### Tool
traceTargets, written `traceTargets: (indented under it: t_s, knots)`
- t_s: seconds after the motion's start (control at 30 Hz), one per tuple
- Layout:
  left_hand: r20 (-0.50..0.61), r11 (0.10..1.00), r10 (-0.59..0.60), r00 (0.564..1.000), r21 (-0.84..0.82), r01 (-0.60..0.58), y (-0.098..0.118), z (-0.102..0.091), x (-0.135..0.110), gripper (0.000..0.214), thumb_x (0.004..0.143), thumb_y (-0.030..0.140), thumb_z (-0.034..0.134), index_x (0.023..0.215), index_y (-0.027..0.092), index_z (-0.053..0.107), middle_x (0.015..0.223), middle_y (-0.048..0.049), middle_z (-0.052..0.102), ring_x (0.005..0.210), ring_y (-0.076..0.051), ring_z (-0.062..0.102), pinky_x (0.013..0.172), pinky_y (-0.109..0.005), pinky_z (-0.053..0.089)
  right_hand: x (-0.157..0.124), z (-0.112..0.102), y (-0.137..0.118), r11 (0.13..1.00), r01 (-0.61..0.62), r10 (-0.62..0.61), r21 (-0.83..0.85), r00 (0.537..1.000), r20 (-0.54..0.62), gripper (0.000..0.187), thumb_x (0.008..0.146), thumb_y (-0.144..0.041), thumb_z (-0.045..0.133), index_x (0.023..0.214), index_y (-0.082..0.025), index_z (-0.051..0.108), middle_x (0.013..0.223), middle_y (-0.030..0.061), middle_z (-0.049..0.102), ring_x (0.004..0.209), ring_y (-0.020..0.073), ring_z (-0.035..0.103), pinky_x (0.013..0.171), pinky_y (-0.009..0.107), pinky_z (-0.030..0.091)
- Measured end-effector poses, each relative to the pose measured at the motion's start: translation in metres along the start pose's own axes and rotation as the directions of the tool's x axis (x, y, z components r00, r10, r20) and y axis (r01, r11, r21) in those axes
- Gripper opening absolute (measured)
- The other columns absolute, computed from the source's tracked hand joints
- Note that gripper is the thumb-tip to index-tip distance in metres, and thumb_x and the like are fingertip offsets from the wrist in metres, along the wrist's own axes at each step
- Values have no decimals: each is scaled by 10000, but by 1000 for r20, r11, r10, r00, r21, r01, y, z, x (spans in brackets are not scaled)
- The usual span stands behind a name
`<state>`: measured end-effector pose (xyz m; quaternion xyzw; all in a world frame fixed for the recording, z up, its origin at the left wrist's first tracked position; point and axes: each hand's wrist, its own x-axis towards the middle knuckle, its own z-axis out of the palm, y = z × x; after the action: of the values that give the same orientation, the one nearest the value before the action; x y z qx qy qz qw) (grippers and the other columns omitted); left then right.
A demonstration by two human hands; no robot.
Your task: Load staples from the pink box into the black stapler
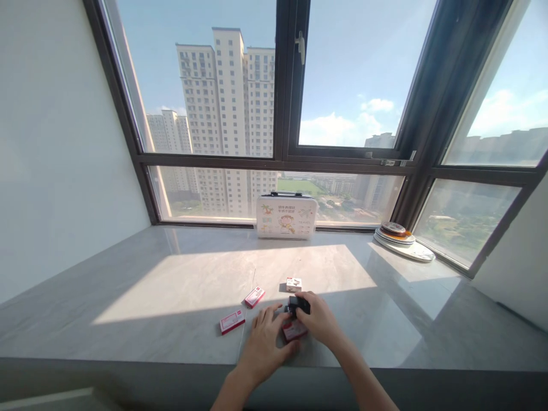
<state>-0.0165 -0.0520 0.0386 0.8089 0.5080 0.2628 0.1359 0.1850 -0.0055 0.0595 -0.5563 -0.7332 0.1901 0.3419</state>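
My right hand (pixel 320 321) is closed on a small black object (pixel 297 305), possibly a stapler; the fingers cover much of it. Directly below lies a small red box (pixel 293 330), partly hidden. My left hand (pixel 266 345) has its thumb and index finger around that box, the index fingertip close to the black object. A small white box (pixel 293 284) with a dark picture on it stands just behind. To the left lie two flat red-and-white boxes, one nearer (pixel 232 322) and one farther (pixel 255 297).
The grey marble sill (pixel 171 285) runs along the window. A white case (pixel 286 217) with cartoon print leans at the glass. Several stacked plates (pixel 402 240) sit in the right corner. The sill's front edge (pixel 128 361) is close to my wrists.
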Motion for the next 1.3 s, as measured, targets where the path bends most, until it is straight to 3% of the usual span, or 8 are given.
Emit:
traceTargets:
  t_s: [0.13,0.3,0.47,0.6,0.73,0.9,1.07,1.3]
  knots:
    - [57,999,34,998,-27,-33,-6,-12,-4,689,797,508,717,1430,339,506,1513,-64,480,1379,-335,423,1139,-480,355,8,29,-30,1000,22,-21,-17,999,24,258,769,-403,700,978,-251,703,1002,29,731,1023,253,646,1148,505,238]
    - [51,999,14,999,-29,-12,-13,-18,-11,648,803,472,714,1415,367,530,1529,-38,485,1392,-326,441,1158,-479,366,14,38,-46,981,-86,115,173,980,-165,298,784,-501,666,843,-209,684,816,33,711,852,230,648,977,405,425]
    - [76,999,-21,997,-39,24,-16,-19,-10,654,801,542,714,1403,345,550,1603,-34,387,1492,-306,320,1243,-490,250,7,10,-7,657,-161,425,736,886,-185,566,876,-643,435,1065,-158,655,1064,117,729,976,248,681,702,281,540]
    - [52,996,-20,998,-83,24,-14,-21,-9,517,804,458,726,1296,341,616,1601,-18,390,1508,-268,294,1243,-468,250,-24,-14,44,533,-358,612,766,789,-57,585,863,-695,446,1104,-181,588,1077,126,717,776,221,720,584,294,558]
    - [61,993,-40,997,-111,46,-12,-20,-6,286,806,378,721,1086,328,690,1580,-1,424,1515,-249,279,1245,-462,231,-47,-12,55,705,-534,564,466,821,88,599,860,-765,418,1008,-210,588,659,27,682,340,138,502,348,244,318]
    - [47,993,-27,999,-113,33,-11,-22,-5,291,779,279,705,1066,326,701,1586,1,410,1508,-233,295,1251,-443,221,-46,19,22,904,-367,337,218,927,166,418,877,-618,532,849,-209,619,511,-3,628,403,152,525,430,232,321]
    - [56,992,-15,998,-127,22,-14,-25,-10,392,728,306,744,1114,296,676,1603,-23,381,1492,-267,330,1253,-437,237,-43,29,16,929,-320,316,187,947,49,354,873,-547,564,748,-217,594,570,16,655,521,180,606,493,246,357]
    - [10,990,-42,999,-131,43,-13,-20,-8,327,752,309,733,1075,298,690,1563,-26,449,1464,-278,382,1231,-460,281,-47,29,17,887,-345,296,306,935,195,376,900,-548,518,751,-210,587,457,-16,575,421,150,512,463,237,306]
